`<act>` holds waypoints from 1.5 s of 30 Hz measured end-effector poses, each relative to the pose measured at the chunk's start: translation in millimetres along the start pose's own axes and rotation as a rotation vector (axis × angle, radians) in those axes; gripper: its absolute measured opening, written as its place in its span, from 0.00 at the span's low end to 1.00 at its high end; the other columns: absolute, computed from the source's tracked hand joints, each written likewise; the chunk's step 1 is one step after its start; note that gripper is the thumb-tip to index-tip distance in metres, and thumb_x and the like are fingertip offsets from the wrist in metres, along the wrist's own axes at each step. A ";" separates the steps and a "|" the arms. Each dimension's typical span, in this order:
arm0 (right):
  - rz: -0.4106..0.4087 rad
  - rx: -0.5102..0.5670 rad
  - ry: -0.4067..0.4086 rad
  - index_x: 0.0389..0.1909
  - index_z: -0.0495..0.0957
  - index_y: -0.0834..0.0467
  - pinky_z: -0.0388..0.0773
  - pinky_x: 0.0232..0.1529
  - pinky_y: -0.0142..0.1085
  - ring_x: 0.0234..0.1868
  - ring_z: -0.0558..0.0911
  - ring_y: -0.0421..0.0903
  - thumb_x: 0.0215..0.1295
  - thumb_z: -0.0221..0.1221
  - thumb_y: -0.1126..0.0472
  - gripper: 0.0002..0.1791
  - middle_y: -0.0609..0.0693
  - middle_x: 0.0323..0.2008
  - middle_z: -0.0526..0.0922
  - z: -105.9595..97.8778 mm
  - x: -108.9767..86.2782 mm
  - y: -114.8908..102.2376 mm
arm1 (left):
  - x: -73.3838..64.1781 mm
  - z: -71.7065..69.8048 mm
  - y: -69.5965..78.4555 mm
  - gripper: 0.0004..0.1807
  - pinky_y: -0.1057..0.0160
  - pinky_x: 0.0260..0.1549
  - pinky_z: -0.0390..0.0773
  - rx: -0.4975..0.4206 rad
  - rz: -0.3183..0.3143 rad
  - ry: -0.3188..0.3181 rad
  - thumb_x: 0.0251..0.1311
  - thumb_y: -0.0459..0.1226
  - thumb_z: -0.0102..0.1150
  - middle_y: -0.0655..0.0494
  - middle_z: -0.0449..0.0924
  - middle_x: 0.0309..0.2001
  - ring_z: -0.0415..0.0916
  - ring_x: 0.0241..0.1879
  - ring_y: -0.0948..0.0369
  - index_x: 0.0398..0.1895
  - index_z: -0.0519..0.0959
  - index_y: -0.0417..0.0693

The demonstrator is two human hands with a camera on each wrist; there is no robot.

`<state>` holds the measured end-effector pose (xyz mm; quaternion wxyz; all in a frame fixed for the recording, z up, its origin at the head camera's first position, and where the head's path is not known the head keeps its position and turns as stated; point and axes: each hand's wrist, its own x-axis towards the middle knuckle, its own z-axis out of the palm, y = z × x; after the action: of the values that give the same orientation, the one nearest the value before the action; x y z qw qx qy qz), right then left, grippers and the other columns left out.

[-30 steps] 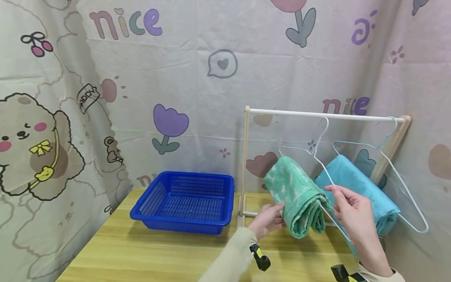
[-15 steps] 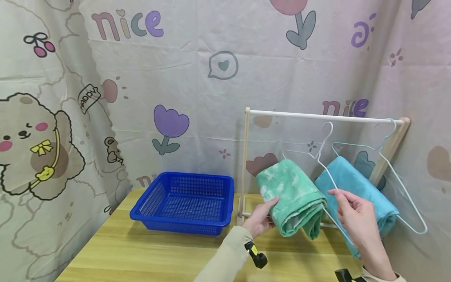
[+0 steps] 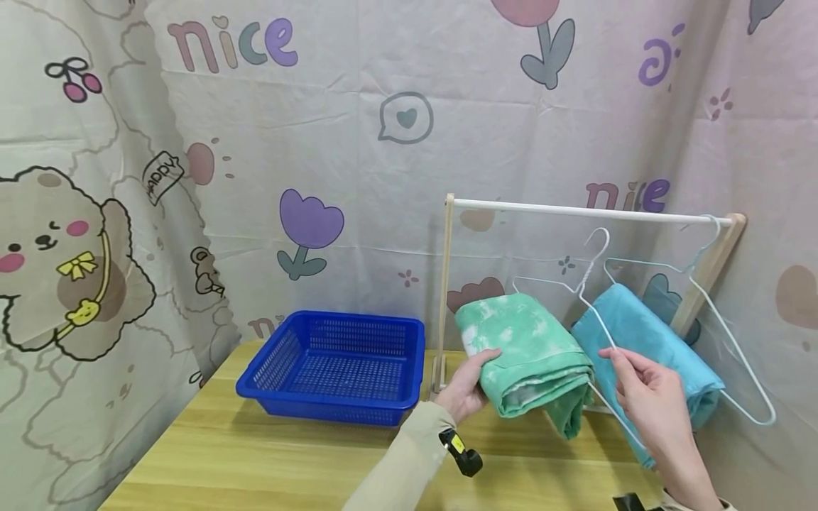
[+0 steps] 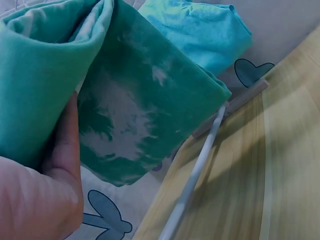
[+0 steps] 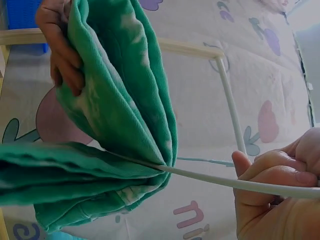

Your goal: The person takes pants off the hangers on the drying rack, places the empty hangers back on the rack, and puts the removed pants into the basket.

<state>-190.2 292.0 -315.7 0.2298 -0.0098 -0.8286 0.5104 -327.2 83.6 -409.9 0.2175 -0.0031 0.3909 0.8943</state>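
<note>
A folded green cloth (image 3: 530,341) with white tie-dye patches is draped over the lower bar of a white wire hanger (image 3: 584,277). My left hand (image 3: 468,387) grips the cloth's left half, thumb on top, fingers underneath as the right wrist view shows. With my right hand (image 3: 655,401) I pinch the hanger's right side between thumb and fingers. The hanger's hook stands below the rod of the rack (image 3: 530,206). In the right wrist view the hanger wire (image 5: 225,181) runs out of the cloth's fold toward my right hand.
Behind the right hand, a blue cloth (image 3: 645,348) hangs on a light blue hanger (image 3: 691,267) hooked on the rod's right end. A blue plastic basket (image 3: 332,410) with nothing in it stands left of the rack on the wooden table (image 3: 255,454). A printed curtain surrounds the table.
The white hanger has come down and slightly right, its hook dropping below the rod. My left hand has moved left, drawing the cloth's left half outward so it spreads wider. My right hand has lowered slightly.
</note>
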 end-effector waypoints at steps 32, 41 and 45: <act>0.111 0.197 -0.015 0.40 0.78 0.43 0.56 0.07 0.41 0.08 0.60 0.33 0.76 0.47 0.47 0.12 0.39 0.11 0.61 24.1 -1.6 30.8 | -8.1 21.8 23.9 0.29 0.53 0.54 0.79 -0.058 0.169 -0.097 0.63 0.29 0.57 0.47 0.73 0.56 0.79 0.52 0.53 0.66 0.62 0.48; 0.130 0.107 0.035 0.40 0.78 0.40 0.61 0.08 0.36 0.10 0.62 0.34 0.77 0.47 0.49 0.11 0.40 0.11 0.63 28.7 1.8 37.7 | -12.9 38.8 38.1 0.29 0.52 0.54 0.79 -0.053 0.182 -0.185 0.65 0.30 0.56 0.47 0.73 0.58 0.78 0.54 0.53 0.68 0.62 0.54; 0.124 0.054 0.049 0.56 0.78 0.53 0.61 0.10 0.36 0.11 0.61 0.35 0.76 0.48 0.48 0.19 0.40 0.12 0.63 30.2 1.4 37.6 | -14.1 47.8 44.7 0.30 0.52 0.55 0.78 -0.070 0.197 -0.231 0.66 0.30 0.55 0.49 0.72 0.59 0.77 0.55 0.53 0.69 0.61 0.59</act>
<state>-211.4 284.9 -358.5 0.2179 -0.0674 -0.8065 0.5455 -324.0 84.8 -343.0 0.1722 0.1307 0.3303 0.9188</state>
